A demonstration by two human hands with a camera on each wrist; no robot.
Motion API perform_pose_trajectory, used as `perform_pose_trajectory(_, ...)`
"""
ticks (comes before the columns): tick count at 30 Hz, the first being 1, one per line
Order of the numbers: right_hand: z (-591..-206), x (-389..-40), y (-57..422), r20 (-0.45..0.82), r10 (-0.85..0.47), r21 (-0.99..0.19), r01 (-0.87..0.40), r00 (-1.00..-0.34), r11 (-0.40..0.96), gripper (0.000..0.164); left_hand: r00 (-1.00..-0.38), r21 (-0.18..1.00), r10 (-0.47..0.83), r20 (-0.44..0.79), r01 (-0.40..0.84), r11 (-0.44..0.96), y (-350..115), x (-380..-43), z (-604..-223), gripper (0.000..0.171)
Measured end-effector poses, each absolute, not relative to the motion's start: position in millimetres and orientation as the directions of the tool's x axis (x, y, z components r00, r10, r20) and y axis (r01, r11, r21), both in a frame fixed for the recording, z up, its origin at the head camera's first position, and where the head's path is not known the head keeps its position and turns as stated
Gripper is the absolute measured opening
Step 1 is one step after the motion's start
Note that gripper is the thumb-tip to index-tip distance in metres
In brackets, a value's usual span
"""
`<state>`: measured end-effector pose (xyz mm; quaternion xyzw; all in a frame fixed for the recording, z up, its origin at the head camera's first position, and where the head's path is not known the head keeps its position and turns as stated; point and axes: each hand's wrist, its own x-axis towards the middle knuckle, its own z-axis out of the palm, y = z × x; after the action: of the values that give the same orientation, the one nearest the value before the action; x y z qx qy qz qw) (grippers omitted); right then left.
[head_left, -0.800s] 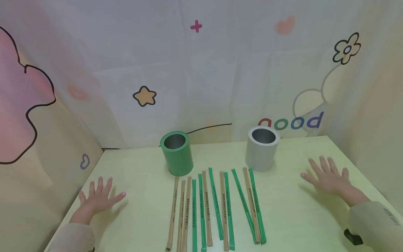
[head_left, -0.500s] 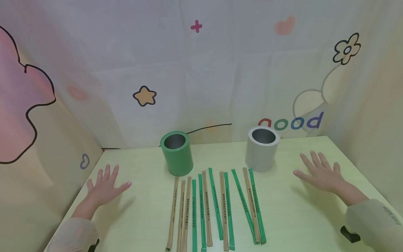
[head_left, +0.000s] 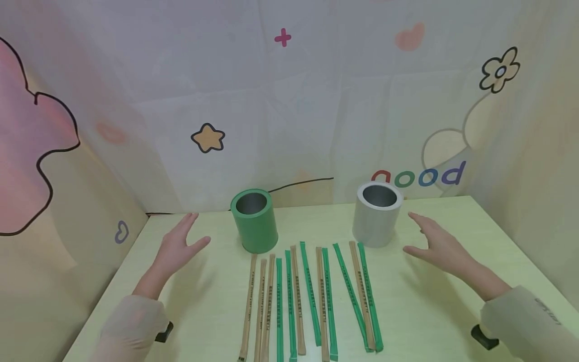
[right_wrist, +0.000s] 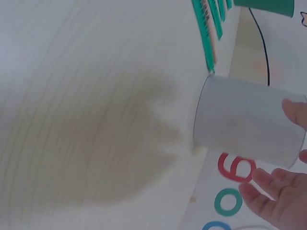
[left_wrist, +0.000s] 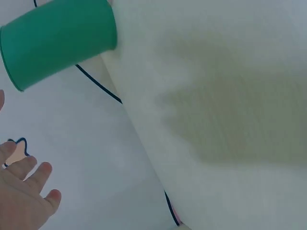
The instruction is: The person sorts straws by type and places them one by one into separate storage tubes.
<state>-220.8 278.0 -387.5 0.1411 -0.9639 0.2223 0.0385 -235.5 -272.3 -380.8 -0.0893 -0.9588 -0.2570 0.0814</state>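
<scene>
My left hand (head_left: 178, 247) hovers over the table's left half, thumb spread from straight fingers, holding nothing. To its right stands a green cylindrical cup (head_left: 255, 226). Over on the right, my right hand (head_left: 441, 246) is held above the table, thumb apart from the fingers and nothing between them. Nearest to it is a light grey cup (head_left: 375, 221), upright with a dark inside. Between the hands lies a row of thin paper-wrapped sticks, some in green wrappers (head_left: 279, 306) and some in brown wrappers (head_left: 248, 309). Each wrist view shows that hand's fingers empty beside its cup.
A pale yellow table (head_left: 203, 322) carries everything. Behind it hangs a printed curtain (head_left: 298, 125) with a star, flower and coloured letters, right behind the cups. More cloth (head_left: 543, 211) encloses the right side. Dark bands (head_left: 484, 338) show under the sleeves.
Both hands have moved inward toward the cups and turned, from palms down with spread fingers to thumbs facing each other. The cups and wrapped sticks stay where they were.
</scene>
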Motion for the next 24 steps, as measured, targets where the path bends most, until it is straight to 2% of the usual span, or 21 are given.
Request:
perform_pose_trajectory(5,-387,-222,261,0.138,-0.207,-0.536,-0.249,-0.969,0.807,0.069,-0.963,0.559,0.102,0.25,0.23,0.797,-250,-246,-378,0.071)
perform_pose_trajectory(8,-390,-225,254,0.083,-0.186,-0.624,-0.197,-0.979,0.757,0.062,-0.956,0.594,0.081,0.283,0.241,0.767,-238,-251,-379,0.068)
perform_pose_trajectory(14,-404,-230,243,-0.059,-0.199,-0.782,-0.079,-0.978,0.618,0.059,-0.946,0.658,0.026,0.323,0.244,0.713,-222,-261,-387,0.061)
perform_pose_trajectory(19,-418,-234,232,-0.138,-0.223,-0.842,-0.004,-0.965,0.54,0.054,-0.938,0.695,-0.009,0.347,0.251,0.673,-215,-270,-395,0.058)
perform_pose_trajectory(24,-432,-235,222,-0.207,-0.223,-0.851,0.063,-0.953,0.521,0.051,-0.933,0.709,-0.023,0.36,0.257,0.657,-206,-275,-401,0.056)
